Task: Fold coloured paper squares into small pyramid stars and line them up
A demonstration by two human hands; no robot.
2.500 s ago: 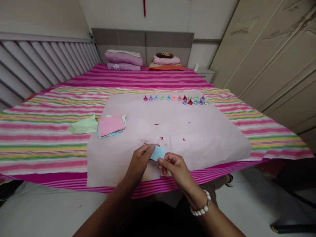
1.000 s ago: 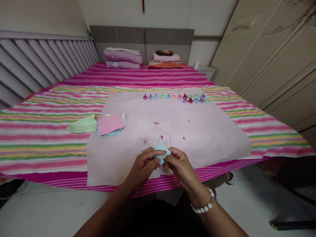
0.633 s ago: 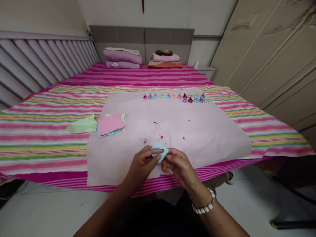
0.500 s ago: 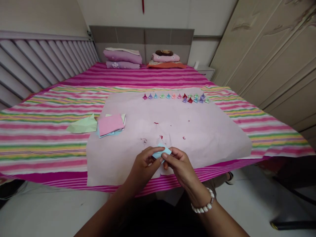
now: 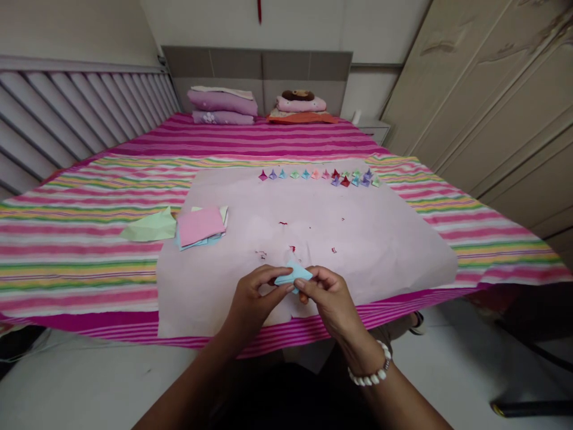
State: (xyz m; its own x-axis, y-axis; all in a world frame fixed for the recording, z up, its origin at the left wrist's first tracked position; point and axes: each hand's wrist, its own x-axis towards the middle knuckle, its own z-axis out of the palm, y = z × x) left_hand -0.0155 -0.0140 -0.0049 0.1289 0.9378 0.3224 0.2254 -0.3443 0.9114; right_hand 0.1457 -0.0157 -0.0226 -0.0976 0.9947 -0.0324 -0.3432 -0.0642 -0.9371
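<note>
A small folded piece of light blue paper [image 5: 294, 273] is held up between both hands, above the near part of a large pale sheet [image 5: 380, 239]. My left hand [image 5: 256, 297] pinches its left end between thumb and fingers. On the right corner, my right hand [image 5: 329, 297] grips it with the thumb on top and the fingers curled behind. Just beyond the hands lie dark red paper scraps [image 5: 292, 248]. Along the sheet's far edge stand several small folded paper shapes [image 5: 305, 174] in red, purple, blue, green and pink.
A stack of pink, blue and white paper [image 5: 201, 226] lies at the sheet's left, beside a creased light green paper [image 5: 151, 227] on the striped bedspread [image 5: 89, 263]. Folded bedding [image 5: 224, 106] rests by the headboard. A railing [image 5: 89, 113] borders the left, a wardrobe [image 5: 483, 101] the right.
My left hand has shifted slightly left and its fingers have moved on the blue paper, so more of it shows. The right hand keeps its hold with little movement.
</note>
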